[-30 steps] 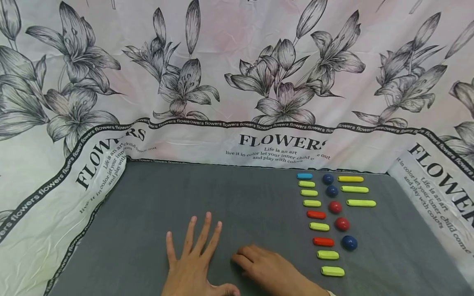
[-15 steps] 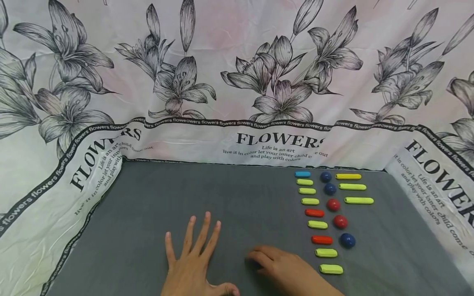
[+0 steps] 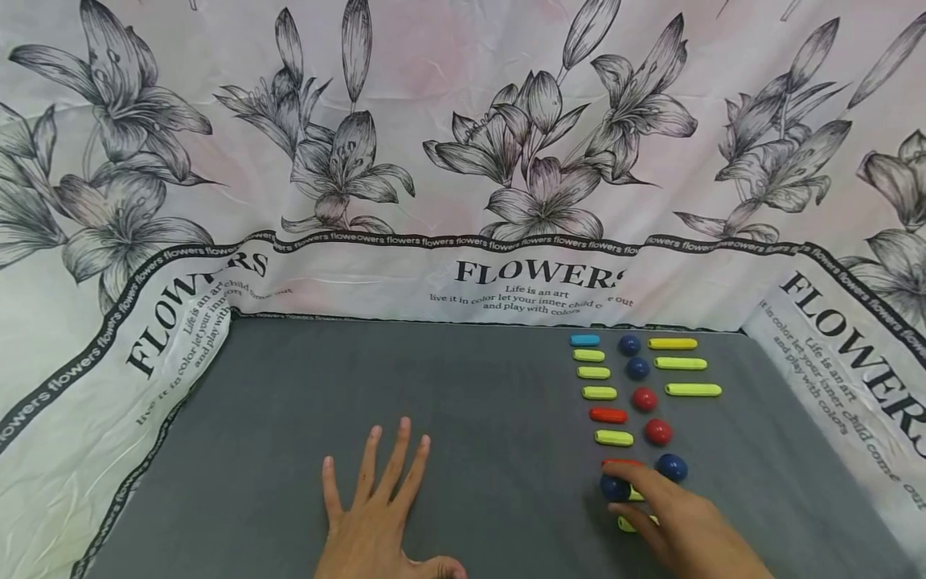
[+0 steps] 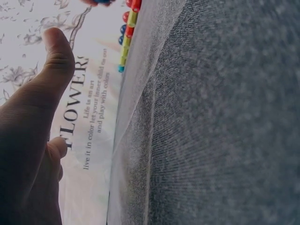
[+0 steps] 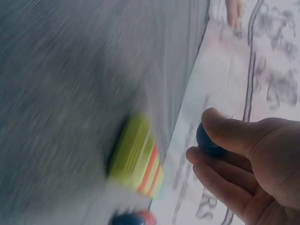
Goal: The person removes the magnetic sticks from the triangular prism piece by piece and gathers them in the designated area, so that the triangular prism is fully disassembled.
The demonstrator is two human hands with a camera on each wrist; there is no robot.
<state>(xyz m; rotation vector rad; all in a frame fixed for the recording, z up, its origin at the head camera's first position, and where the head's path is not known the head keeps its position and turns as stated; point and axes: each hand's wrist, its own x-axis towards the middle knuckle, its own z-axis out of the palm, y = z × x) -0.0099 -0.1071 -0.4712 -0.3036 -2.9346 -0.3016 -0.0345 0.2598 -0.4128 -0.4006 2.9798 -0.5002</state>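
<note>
My right hand point(image 3: 687, 515) pinches a dark blue ball point(image 3: 615, 488) between thumb and fingers, over the near end of a column of short sticks. The ball point(image 5: 209, 143) also shows in the right wrist view, above the cloth. Under the hand, a red stick point(image 3: 622, 463) and two yellow-green sticks are partly covered. Another dark blue ball point(image 3: 672, 468) lies just beyond the knuckles, below two red balls. To the left, my left hand point(image 3: 372, 527) is spread with its fingers straight, over the grey cloth and holding nothing.
The column of short sticks runs back to a blue stick point(image 3: 585, 340). Beside it is a column of balls, red ones point(image 3: 658, 432) and blue ones point(image 3: 637, 368). Longer yellow sticks point(image 3: 693, 390) lie at the far right. A flower-printed cloth point(image 3: 347, 277) rises behind the grey surface point(image 3: 304, 386).
My right hand has moved right, from beside the left hand to over the near sticks, and the blue ball now shows in its fingers. The left hand stays put; the view shifts slightly.
</note>
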